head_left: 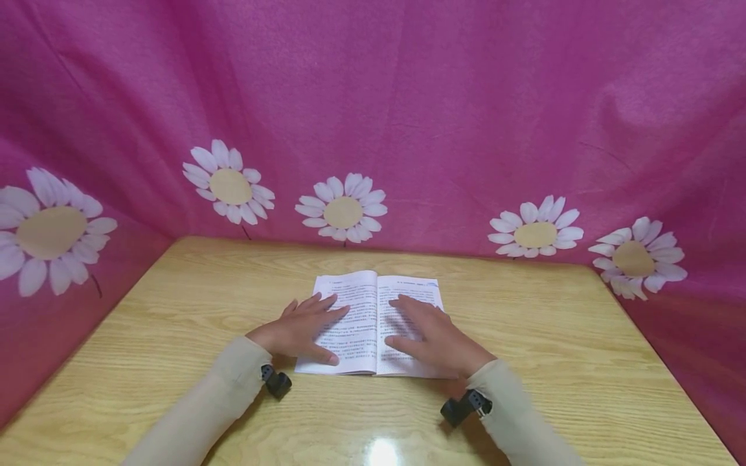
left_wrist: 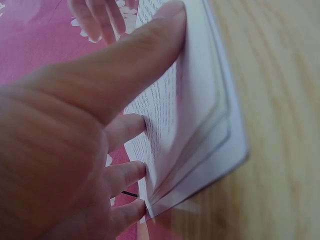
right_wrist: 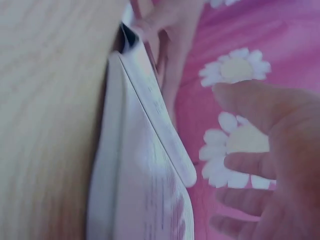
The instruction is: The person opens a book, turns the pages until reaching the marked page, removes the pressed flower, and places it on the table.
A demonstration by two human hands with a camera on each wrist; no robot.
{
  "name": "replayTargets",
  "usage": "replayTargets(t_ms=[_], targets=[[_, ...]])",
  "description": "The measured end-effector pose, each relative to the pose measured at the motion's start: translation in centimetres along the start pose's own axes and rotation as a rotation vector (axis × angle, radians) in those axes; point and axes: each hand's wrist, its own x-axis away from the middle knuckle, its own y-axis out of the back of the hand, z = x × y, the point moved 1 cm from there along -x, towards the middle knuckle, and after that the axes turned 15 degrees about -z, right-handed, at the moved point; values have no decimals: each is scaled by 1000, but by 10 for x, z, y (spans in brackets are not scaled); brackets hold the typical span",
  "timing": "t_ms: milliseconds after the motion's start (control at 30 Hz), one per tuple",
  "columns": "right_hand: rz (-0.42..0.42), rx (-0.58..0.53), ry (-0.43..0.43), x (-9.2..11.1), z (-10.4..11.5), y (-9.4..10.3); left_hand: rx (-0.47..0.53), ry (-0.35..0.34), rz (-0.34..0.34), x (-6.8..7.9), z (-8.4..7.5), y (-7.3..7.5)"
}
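An open book (head_left: 360, 343) with printed pages lies flat on the wooden table, its spine running away from me. Over the left page, my left hand (head_left: 298, 331) spreads its fingers, with the thumb near the lower edge. The left wrist view shows that thumb and the fingertips resting against the page (left_wrist: 162, 107), near the loose page edges. My right hand (head_left: 440, 340) is above the right page, fingers extended and slightly parted. In the right wrist view a gap separates its fingers from the book (right_wrist: 150, 200). Neither hand grips anything.
The light wooden table (head_left: 553, 336) extends around the book on all sides. A pink curtain (head_left: 431, 129) with white daisies hangs behind it and along both sides. Small black cameras (head_left: 276, 382) are worn at the wrists, over beige sleeves (head_left: 215, 395).
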Motion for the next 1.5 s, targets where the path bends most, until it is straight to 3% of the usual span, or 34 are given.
replayTargets(t_ms=[233, 567, 900, 1500], targets=[[-13, 17, -176, -2, -26, 11, 1, 11, -2, 0, -1, 0], [0, 102, -253, -1, -42, 14, 10, 17, 3, 0, -3, 2], [49, 167, -275, 1, -48, 10, 11, 5, 1, -1, -4, 2], [69, 112, -299, 2, -45, 9, -12, 18, 4, 0, -4, 0]])
